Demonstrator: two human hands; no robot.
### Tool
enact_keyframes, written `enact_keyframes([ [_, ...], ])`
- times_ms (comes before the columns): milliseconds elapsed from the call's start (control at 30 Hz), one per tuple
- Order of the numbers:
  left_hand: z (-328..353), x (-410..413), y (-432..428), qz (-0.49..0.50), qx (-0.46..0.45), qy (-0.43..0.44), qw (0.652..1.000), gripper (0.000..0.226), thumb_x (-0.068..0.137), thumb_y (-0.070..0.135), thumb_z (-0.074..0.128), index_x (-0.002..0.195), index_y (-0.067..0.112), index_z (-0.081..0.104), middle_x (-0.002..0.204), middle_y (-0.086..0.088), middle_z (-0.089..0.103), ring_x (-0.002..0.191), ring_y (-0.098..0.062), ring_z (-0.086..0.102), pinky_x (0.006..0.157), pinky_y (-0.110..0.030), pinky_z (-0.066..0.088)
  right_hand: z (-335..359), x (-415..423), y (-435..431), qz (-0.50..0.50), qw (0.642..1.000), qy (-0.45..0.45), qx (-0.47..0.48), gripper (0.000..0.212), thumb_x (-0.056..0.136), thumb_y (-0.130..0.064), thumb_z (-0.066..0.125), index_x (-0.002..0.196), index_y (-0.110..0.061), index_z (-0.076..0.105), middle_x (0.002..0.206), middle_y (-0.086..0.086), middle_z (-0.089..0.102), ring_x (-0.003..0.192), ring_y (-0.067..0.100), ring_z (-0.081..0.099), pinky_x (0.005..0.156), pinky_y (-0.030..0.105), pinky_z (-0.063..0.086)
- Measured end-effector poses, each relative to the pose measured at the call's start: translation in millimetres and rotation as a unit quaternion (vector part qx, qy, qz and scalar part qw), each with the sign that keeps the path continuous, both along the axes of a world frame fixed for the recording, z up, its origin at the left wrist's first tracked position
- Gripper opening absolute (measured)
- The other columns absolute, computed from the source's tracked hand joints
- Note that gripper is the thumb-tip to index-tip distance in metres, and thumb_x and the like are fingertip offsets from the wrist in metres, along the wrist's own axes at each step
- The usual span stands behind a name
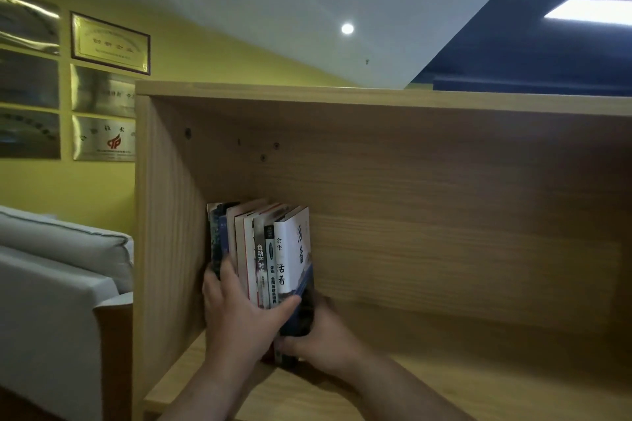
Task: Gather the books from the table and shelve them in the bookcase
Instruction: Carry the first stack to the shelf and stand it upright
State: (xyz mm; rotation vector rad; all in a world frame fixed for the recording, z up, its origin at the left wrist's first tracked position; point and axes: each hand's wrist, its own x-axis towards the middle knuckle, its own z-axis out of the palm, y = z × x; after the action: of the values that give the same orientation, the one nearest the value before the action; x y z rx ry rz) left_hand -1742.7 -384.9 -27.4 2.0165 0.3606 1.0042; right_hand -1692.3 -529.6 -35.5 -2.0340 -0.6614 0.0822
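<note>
Several books (270, 249) stand upright as one bundle at the left end of a wooden bookcase (444, 215) compartment, close to its left wall. The rightmost one has a white spine with black characters. My left hand (239, 314) lies across the spines low down, thumb at the bundle's left side, fingers reaching to the right. My right hand (325, 338) grips the bundle's bottom right corner, fingers behind the last book's cover. The bottoms of the books are hidden by both hands.
The shelf board (478, 383) runs bare to the right of the books. A grey sofa (58, 284) stands left of the bookcase. Framed plaques (109, 43) hang on the yellow wall above it.
</note>
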Motion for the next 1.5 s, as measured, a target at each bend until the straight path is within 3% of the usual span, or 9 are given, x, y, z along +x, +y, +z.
enact_keyframes([
  [200, -6, 3, 27, -0.035, 0.082, 0.013, 0.996, 0.107, 0.081, 0.047, 0.073, 0.157, 0.03, 0.0, 0.159, -0.003, 0.012, 0.146, -0.029, 0.024, 0.116, -0.051, 0.035, 0, 11, 11, 0.003, 1.0, 0.0, 0.013, 0.072, 0.065, -0.043, 0.084, 0.126, -0.045, 0.045, 0.126, -0.015, 0.064, 0.115, 0.001, 0.062, 0.105, 0.029, 0.052],
  [300, -4, -2, 29, -0.014, 0.167, 0.057, 0.984, 0.116, 0.083, 0.06, 0.065, 0.152, 0.036, -0.026, 0.162, -0.001, -0.026, 0.153, -0.026, -0.007, 0.125, -0.045, 0.014, -5, 13, 12, -0.014, 0.999, -0.012, 0.026, 0.063, 0.064, -0.046, 0.082, 0.115, -0.052, 0.046, 0.124, -0.015, 0.066, 0.115, 0.001, 0.063, 0.106, 0.03, 0.052],
  [433, -3, -12, 38, -0.059, 0.362, 0.163, 0.916, 0.116, 0.073, 0.084, 0.044, 0.118, 0.053, -0.058, 0.135, 0.014, -0.064, 0.138, -0.016, -0.049, 0.122, -0.04, -0.019, -4, 8, 9, -0.001, 0.999, -0.028, 0.023, 0.102, 0.065, -0.046, 0.085, 0.149, -0.053, 0.027, 0.141, -0.022, 0.052, 0.131, -0.001, 0.049, 0.115, 0.028, 0.043],
  [533, -3, -14, 53, -0.061, 0.401, 0.19, 0.894, 0.116, 0.079, 0.078, 0.051, 0.115, 0.056, -0.058, 0.137, 0.018, -0.06, 0.139, -0.013, -0.044, 0.123, -0.037, -0.015, 1, 6, 7, 0.009, 0.999, -0.033, -0.001, 0.121, 0.064, -0.048, 0.085, 0.159, -0.047, 0.009, 0.148, -0.018, 0.049, 0.136, 0.0, 0.046, 0.117, 0.03, 0.041],
  [900, -4, 2, 48, -0.045, 0.389, 0.165, 0.905, 0.126, 0.09, 0.053, 0.061, 0.114, 0.05, -0.062, 0.141, 0.01, -0.054, 0.142, -0.019, -0.036, 0.124, -0.038, -0.009, 12, 23, 15, 0.01, 0.997, -0.005, -0.07, 0.104, 0.088, -0.029, 0.076, 0.156, -0.05, -0.001, 0.15, -0.012, 0.051, 0.132, 0.004, 0.05, 0.111, 0.022, 0.041],
  [1033, -4, 5, 51, -0.034, 0.388, 0.117, 0.914, 0.137, 0.069, 0.062, 0.078, 0.146, 0.045, -0.035, 0.163, 0.0, -0.022, 0.148, -0.016, -0.014, 0.121, -0.04, 0.015, 4, 31, 19, -0.005, 0.998, -0.013, -0.061, 0.109, 0.076, -0.041, 0.079, 0.154, -0.056, 0.005, 0.148, -0.018, 0.051, 0.134, 0.007, 0.051, 0.115, 0.034, 0.044],
  [1100, -8, -1, 49, -0.048, 0.353, 0.101, 0.929, 0.115, 0.084, 0.051, 0.07, 0.145, 0.054, -0.028, 0.159, 0.008, -0.037, 0.147, -0.01, -0.02, 0.125, -0.036, 0.007, 0, 32, 19, -0.011, 0.999, -0.011, -0.045, 0.108, 0.071, -0.045, 0.08, 0.153, -0.057, 0.011, 0.148, -0.019, 0.05, 0.136, 0.007, 0.05, 0.115, 0.037, 0.044],
  [1233, -10, -2, 48, -0.041, 0.214, 0.048, 0.975, 0.089, 0.093, 0.029, 0.066, 0.159, 0.031, 0.006, 0.165, 0.01, -0.003, 0.152, -0.01, -0.002, 0.125, -0.031, 0.014, 1, 29, 15, -0.042, 0.999, -0.022, -0.008, 0.098, 0.072, -0.051, 0.08, 0.152, -0.054, 0.023, 0.148, -0.023, 0.041, 0.136, 0.004, 0.041, 0.118, 0.035, 0.038],
  [1500, -7, -4, 46, -0.07, 0.218, 0.1, 0.968, 0.099, 0.095, 0.029, 0.058, 0.156, 0.023, -0.019, 0.164, 0.013, -0.022, 0.141, -0.001, -0.027, 0.121, -0.026, -0.003, 2, 27, 25, -0.06, 0.992, -0.068, -0.084, 0.13, 0.065, -0.052, 0.086, 0.158, -0.048, -0.005, 0.163, -0.016, 0.029, 0.146, 0.01, 0.036, 0.119, 0.036, 0.038],
])
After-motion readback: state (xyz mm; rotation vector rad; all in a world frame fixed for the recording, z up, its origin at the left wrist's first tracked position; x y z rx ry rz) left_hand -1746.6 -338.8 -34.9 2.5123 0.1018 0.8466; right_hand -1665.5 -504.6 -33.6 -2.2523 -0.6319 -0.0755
